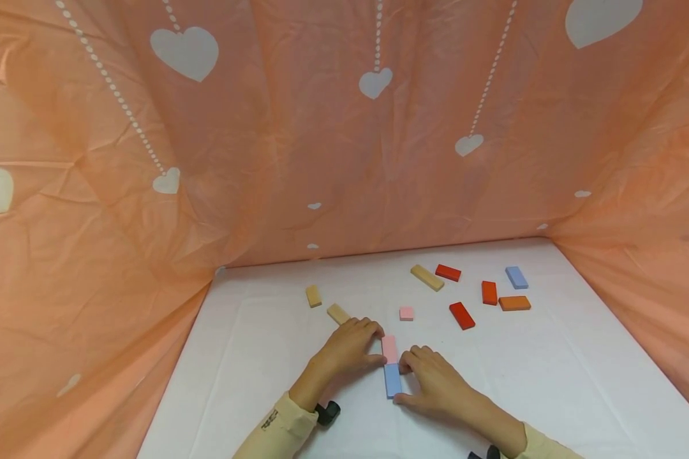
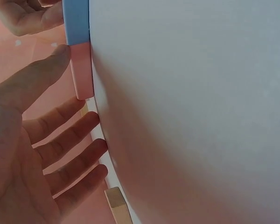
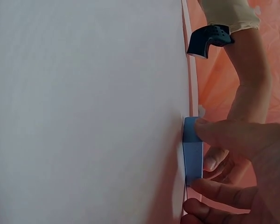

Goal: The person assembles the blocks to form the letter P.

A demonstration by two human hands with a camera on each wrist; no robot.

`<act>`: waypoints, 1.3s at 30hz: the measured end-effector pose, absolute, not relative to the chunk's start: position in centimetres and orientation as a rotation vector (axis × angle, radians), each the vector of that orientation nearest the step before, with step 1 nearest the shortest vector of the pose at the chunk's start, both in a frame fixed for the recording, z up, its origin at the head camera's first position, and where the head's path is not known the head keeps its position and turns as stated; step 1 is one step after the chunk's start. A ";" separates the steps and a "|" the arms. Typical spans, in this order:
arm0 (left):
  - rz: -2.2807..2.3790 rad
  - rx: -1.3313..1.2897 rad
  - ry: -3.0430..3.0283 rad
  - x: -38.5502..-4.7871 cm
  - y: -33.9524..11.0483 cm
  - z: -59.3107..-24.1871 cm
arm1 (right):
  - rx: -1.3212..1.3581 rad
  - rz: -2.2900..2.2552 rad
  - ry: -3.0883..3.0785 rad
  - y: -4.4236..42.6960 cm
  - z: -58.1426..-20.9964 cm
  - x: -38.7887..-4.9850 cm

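Observation:
A pink block (image 1: 389,349) and a blue block (image 1: 393,380) lie end to end in a line on the white table. My left hand (image 1: 353,347) pinches the pink block (image 2: 82,70) between thumb and index finger, its other fingers spread out beside it. On the opposite side, my right hand (image 1: 436,382) holds the blue block (image 3: 192,154), thumb at the near end and index finger by the far end. Just beyond my left fingers lies a natural wood block (image 1: 338,313), partly hidden by that hand. A small pink block (image 1: 406,313) sits a little farther off.
Farther back on the table (image 1: 264,331) lie a short wood block (image 1: 313,296), a long wood block (image 1: 427,278) and several red blocks (image 1: 462,315). An orange block (image 1: 514,303) and another blue block (image 1: 517,277) are at right. An orange heart-patterned curtain (image 1: 321,159) encloses the table.

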State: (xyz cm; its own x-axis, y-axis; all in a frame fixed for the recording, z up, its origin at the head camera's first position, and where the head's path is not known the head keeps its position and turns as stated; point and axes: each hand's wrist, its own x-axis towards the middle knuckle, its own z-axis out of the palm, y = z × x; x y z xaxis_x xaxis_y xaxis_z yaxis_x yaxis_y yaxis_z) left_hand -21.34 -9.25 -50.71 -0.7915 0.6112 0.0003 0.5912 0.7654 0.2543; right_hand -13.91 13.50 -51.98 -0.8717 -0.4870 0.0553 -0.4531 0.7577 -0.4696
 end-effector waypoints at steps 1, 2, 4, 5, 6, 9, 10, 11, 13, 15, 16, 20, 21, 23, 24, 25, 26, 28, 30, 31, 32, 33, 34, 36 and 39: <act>0.375 0.982 2.875 -21.3 -9.2 -50.7 | -0.768 -0.749 2.877 13.5 -52.0 -13.9; 0.381 0.982 2.876 -21.3 -9.3 -50.7 | -0.761 -0.757 2.874 13.6 -52.0 -14.0; 0.403 0.977 2.874 -21.3 -9.3 -50.7 | -0.743 -0.788 2.865 13.6 -51.9 -14.0; 0.418 0.968 2.870 -21.3 -9.4 -50.7 | -0.730 -0.807 2.857 13.7 -52.0 -14.1; 0.432 0.961 2.868 -21.4 -9.5 -50.8 | -0.717 -0.822 2.849 13.7 -52.0 -14.1; 0.481 0.916 2.867 -21.5 -10.0 -50.9 | -0.685 -0.871 2.817 13.8 -52.1 -14.3; 0.496 0.899 2.871 -21.6 -10.2 -50.9 | -0.677 -0.878 2.808 13.8 -52.1 -14.3; 0.514 0.885 2.879 -21.7 -10.5 -50.9 | -0.664 -0.883 2.798 13.8 -52.1 -14.4; 0.544 0.848 2.902 -21.9 -11.1 -50.8 | -0.646 -0.893 2.780 13.9 -52.1 -14.6; 0.570 0.812 2.939 -22.1 -11.7 -50.6 | -0.630 -0.897 2.766 14.1 -52.1 -14.8; 0.590 0.791 2.960 -22.2 -12.1 -50.5 | -0.628 -0.902 2.759 14.2 -52.1 -15.0; 0.662 0.699 3.035 -22.5 -13.3 -49.9 | -0.660 -0.907 2.748 14.4 -52.2 -15.4; 0.674 0.672 3.053 -22.6 -13.6 -49.8 | -0.675 -0.905 2.747 14.5 -52.2 -15.4; 0.696 0.619 3.086 -22.7 -14.1 -49.7 | -0.701 -0.900 2.751 14.5 -52.3 -15.5; 0.697 0.588 3.105 -22.8 -14.3 -49.8 | -0.709 -0.893 2.753 14.6 -52.3 -15.5; 0.699 0.557 3.119 -22.9 -14.5 -49.8 | -0.721 -0.887 2.755 14.6 -52.4 -15.6; 0.698 0.522 3.128 -23.0 -14.7 -49.8 | -0.732 -0.882 2.757 14.6 -52.4 -15.6; 0.696 0.468 3.143 -23.3 -15.0 -49.9 | -0.748 -0.866 2.760 14.6 -52.4 -15.7; 0.697 0.431 3.143 -23.4 -15.2 -50.0 | -0.758 -0.856 2.757 14.6 -52.4 -15.7; 0.696 0.422 3.141 -23.5 -15.3 -50.0 | -0.760 -0.859 2.756 14.6 -52.4 -15.7; 0.695 0.414 3.137 -23.6 -15.4 -50.0 | -0.758 -0.854 2.755 14.6 -52.4 -15.7; 0.697 0.411 3.134 -23.7 -15.4 -50.0 | -0.756 -0.852 2.755 14.6 -52.3 -15.7; 0.693 0.409 3.132 -23.7 -15.5 -50.1 | -0.752 -0.850 2.755 14.6 -52.3 -15.7; 0.666 0.411 3.141 -23.8 -15.5 -50.1 | -0.741 -0.844 2.755 14.5 -52.3 -15.7; 0.632 0.408 3.146 -24.0 -15.5 -50.2 | -0.731 -0.842 2.758 14.4 -52.2 -15.7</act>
